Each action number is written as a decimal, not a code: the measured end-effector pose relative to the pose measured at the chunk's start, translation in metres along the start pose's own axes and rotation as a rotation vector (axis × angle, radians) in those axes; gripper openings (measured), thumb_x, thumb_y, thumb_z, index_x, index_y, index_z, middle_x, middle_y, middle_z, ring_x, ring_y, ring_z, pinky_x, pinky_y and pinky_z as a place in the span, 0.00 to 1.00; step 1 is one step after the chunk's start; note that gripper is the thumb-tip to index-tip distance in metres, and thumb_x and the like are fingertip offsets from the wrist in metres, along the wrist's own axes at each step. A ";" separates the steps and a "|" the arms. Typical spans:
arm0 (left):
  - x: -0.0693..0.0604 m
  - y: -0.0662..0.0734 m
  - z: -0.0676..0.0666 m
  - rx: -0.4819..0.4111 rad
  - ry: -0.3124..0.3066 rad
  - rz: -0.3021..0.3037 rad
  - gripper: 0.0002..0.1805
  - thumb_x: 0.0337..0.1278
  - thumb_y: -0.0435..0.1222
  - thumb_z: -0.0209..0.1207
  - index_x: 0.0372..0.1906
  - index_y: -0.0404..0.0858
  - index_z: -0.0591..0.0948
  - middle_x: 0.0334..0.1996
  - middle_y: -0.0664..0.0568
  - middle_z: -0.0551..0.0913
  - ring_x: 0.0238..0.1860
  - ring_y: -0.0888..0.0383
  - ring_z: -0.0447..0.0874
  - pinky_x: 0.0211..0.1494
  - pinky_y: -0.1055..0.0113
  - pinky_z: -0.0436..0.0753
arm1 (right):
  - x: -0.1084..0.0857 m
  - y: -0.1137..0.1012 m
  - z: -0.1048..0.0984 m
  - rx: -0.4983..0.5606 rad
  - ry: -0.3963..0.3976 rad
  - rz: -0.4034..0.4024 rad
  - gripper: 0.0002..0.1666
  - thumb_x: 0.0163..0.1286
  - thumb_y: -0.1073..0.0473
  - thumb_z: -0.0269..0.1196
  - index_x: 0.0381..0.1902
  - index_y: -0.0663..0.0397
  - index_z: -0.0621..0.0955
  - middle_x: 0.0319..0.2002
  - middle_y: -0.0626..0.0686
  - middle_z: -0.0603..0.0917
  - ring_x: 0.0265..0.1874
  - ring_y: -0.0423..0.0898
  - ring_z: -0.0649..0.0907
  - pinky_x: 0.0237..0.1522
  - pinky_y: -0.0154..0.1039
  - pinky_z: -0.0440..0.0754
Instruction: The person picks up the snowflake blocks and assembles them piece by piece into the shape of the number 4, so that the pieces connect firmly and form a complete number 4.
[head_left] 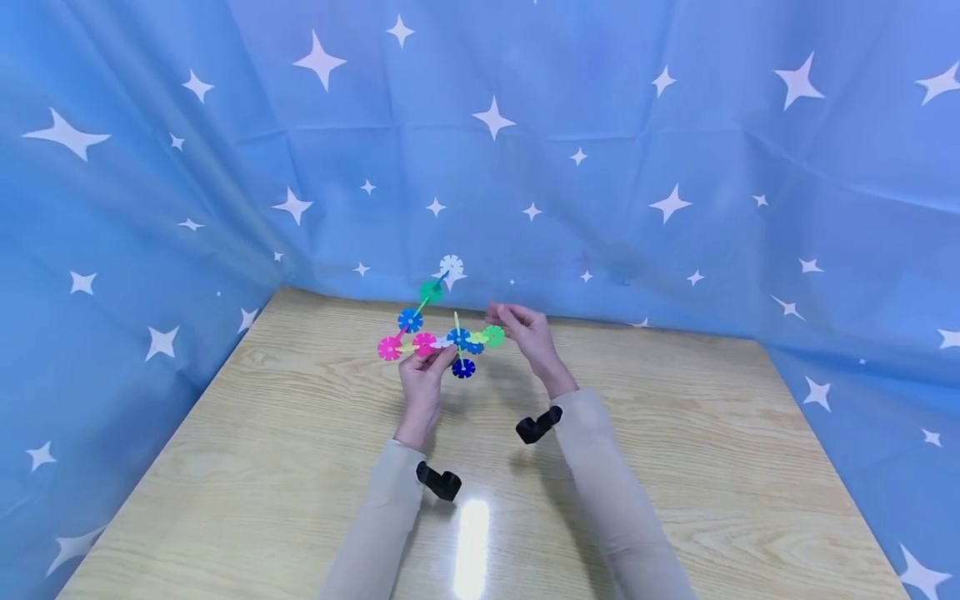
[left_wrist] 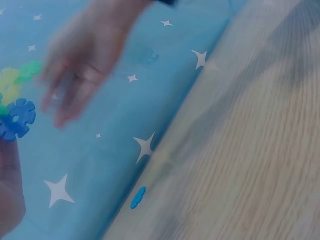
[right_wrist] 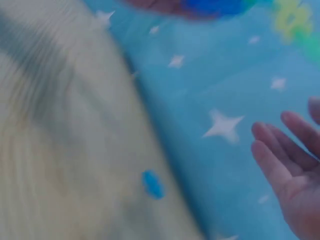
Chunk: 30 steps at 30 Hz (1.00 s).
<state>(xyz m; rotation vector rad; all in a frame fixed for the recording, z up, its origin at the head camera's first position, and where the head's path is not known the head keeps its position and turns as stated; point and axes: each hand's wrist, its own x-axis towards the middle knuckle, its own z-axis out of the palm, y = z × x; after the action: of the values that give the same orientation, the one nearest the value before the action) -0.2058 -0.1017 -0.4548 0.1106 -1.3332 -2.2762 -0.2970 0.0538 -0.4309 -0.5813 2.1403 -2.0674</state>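
My left hand (head_left: 422, 387) pinches a chain of interlocking plastic snowflake discs (head_left: 424, 343) between thumb and fingers, holding it above the table. Pink, blue, white, yellow and green discs make up the chain, and one arm of it rises to a white disc at the top. To the right of its green end disc (head_left: 493, 335) is my right hand (head_left: 531, 337), apart from it. The right wrist view shows that hand's fingers (right_wrist: 272, 162) spread and loosely bent, with nothing in them. Motion blurs the same hand in the left wrist view.
A loose blue disc (left_wrist: 138, 197) lies on the wooden table (head_left: 675, 467) near its far edge; I cannot make it out in the head view. Behind and beside the table hangs a blue curtain (head_left: 600, 83) with white stars.
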 end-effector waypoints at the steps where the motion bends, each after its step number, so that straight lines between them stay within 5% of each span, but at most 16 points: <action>1: 0.000 0.000 0.000 0.003 -0.002 0.000 0.17 0.47 0.21 0.62 0.22 0.48 0.84 0.21 0.58 0.84 0.25 0.65 0.83 0.38 0.72 0.84 | 0.001 0.005 0.001 -0.032 0.015 0.044 0.23 0.71 0.53 0.56 0.54 0.66 0.77 0.50 0.63 0.80 0.51 0.53 0.80 0.53 0.40 0.79; 6: 0.001 0.002 -0.002 0.014 -0.020 0.006 0.16 0.47 0.21 0.62 0.21 0.48 0.84 0.21 0.58 0.84 0.25 0.64 0.83 0.39 0.72 0.84 | 0.007 0.031 0.008 -0.202 0.039 0.165 0.17 0.65 0.69 0.58 0.51 0.68 0.78 0.47 0.64 0.82 0.40 0.51 0.81 0.44 0.41 0.83; 13: 0.003 0.008 -0.002 0.007 -0.034 0.021 0.17 0.49 0.21 0.62 0.21 0.48 0.84 0.21 0.58 0.84 0.25 0.65 0.83 0.39 0.72 0.84 | 0.019 0.071 0.011 -0.489 0.032 0.176 0.08 0.62 0.63 0.65 0.35 0.64 0.81 0.25 0.53 0.79 0.22 0.42 0.71 0.24 0.32 0.71; 22: 0.005 0.012 -0.005 -0.008 -0.044 0.031 0.18 0.49 0.20 0.61 0.21 0.48 0.85 0.21 0.58 0.84 0.26 0.65 0.83 0.39 0.71 0.85 | 0.026 0.076 0.024 -0.618 -0.005 0.056 0.17 0.56 0.68 0.68 0.44 0.65 0.78 0.40 0.61 0.82 0.41 0.53 0.81 0.49 0.44 0.80; 30: 0.005 0.013 -0.007 -0.019 -0.022 0.046 0.19 0.47 0.19 0.61 0.21 0.48 0.85 0.21 0.58 0.84 0.25 0.66 0.83 0.38 0.72 0.85 | 0.027 0.065 0.033 -0.774 -0.088 0.078 0.18 0.55 0.69 0.68 0.44 0.63 0.78 0.40 0.58 0.81 0.42 0.52 0.80 0.52 0.44 0.79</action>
<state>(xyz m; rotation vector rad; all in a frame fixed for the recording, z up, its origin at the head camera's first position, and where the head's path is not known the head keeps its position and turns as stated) -0.2033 -0.1149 -0.4469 0.0479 -1.3116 -2.2577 -0.3234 0.0129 -0.4918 -0.6144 2.8076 -1.0865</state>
